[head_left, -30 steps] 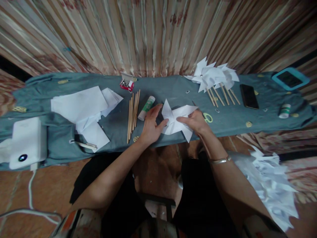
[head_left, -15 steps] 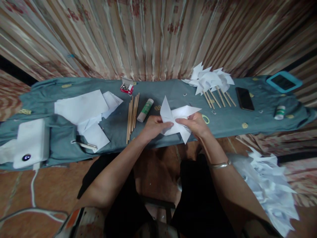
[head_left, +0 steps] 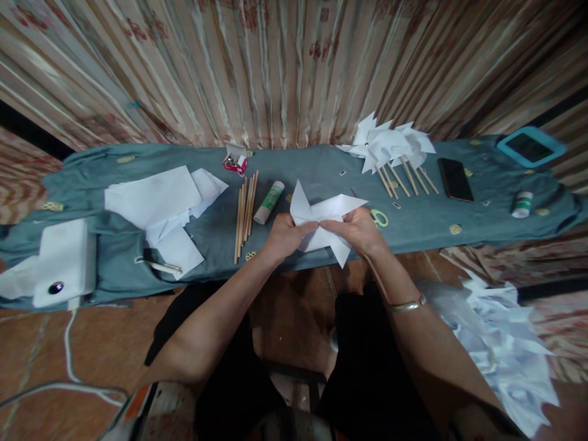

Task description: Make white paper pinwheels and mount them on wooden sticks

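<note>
A white paper pinwheel (head_left: 328, 210) with pointed blades is held above the front edge of the cloth-covered table. My left hand (head_left: 287, 237) grips its left side, thumb pressed on the centre. From the right, my right hand (head_left: 361, 231) pinches it too, its thumb meeting the left one at the middle. The fingers beneath the paper are hidden. Just left of my left hand lie a glue stick (head_left: 269, 202) and several thin wooden sticks (head_left: 246, 214). Scissors with pale green handles (head_left: 379, 217) lie beside my right hand, partly covered.
Finished pinwheels on sticks (head_left: 390, 147) lie at the back right, near a phone (head_left: 454, 179) and another glue stick (head_left: 522, 204). Paper sheets (head_left: 154, 193), a pen (head_left: 160, 266) and a white power bank (head_left: 64, 263) are on the left. A small red box (head_left: 235, 160) holds metal pins.
Both thumbs have come together at the pinwheel's centre. The pinwheel has shifted slightly left, and more of the scissors' handles shows.
</note>
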The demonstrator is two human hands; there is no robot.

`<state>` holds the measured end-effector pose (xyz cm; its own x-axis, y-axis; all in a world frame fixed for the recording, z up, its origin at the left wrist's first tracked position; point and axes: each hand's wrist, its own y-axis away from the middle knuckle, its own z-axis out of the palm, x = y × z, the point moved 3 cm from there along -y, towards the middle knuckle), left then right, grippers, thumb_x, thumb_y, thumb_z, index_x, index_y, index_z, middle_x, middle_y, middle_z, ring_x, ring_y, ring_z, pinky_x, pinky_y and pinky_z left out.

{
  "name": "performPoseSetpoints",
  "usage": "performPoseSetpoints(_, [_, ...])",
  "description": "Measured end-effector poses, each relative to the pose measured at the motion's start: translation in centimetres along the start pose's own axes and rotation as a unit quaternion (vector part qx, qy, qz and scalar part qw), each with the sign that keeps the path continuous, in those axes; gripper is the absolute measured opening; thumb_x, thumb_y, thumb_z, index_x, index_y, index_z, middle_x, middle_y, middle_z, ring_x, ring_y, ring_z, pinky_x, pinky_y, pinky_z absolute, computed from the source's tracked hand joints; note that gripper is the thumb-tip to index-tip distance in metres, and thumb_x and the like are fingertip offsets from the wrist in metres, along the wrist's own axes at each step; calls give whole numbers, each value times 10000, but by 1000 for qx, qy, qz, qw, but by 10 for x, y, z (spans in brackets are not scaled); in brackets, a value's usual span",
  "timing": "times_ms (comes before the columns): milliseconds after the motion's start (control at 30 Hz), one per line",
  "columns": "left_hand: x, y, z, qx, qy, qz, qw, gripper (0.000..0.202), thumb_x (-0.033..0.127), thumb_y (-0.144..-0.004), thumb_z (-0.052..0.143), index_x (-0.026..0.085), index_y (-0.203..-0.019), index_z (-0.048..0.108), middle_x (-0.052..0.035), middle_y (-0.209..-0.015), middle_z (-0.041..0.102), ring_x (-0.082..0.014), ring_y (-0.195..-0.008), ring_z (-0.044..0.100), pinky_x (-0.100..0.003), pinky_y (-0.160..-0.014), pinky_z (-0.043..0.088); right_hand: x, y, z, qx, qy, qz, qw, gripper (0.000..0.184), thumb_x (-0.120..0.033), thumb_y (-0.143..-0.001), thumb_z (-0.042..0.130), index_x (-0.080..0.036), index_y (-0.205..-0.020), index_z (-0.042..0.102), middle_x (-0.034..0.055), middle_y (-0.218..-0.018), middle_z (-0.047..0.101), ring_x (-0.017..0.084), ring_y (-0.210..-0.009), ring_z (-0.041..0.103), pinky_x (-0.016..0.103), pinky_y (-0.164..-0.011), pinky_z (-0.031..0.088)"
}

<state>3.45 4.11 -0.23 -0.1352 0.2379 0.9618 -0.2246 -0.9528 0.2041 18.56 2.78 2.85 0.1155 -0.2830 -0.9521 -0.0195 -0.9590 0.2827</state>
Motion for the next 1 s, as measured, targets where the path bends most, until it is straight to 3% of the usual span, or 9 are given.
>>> performPoseSetpoints(267, [5,0,-1,28,-8,18,999,103,221,-667,729,131,-655,680,-13,-628,662,-122,-556,551,-229,-528,424,-2,-1,4,22,-49,-27,998,461,-452,-418,880,-205,-741,662,20,-701,739,228,-679,701,338,-623,570])
performPoseSetpoints(533, [15,7,-3,31,-28,40,998,130,238,-641,737,121,-685,702,-29,-672,699,-141,-592,586,-245,-560,453,-7,3,10,-17,-91,-30,995,482,-417,-420,884,-187,-768,642,2,-662,722,188,-581,668,331,-619,559])
performPoseSetpoints(800, [28,20,-11,32,0,43,999,214,245,-568,797,134,-733,721,-43,-750,735,-182,-679,650,-292,-643,516,-19,12,17,-32,-67,-66,995,485,-453,-465,866,-192,-816,657,-5,-668,718,204,-603,679,325,-603,556])
performPoseSetpoints(1000, [35,29,-16,57,3,50,997,184,191,-598,766,135,-764,711,-50,-785,739,-191,-723,666,-298,-675,544,-24,14,22,-38,-59,-115,991,463,-432,-505,860,-187,-844,662,17,-756,749,195,-631,680,320,-623,555])
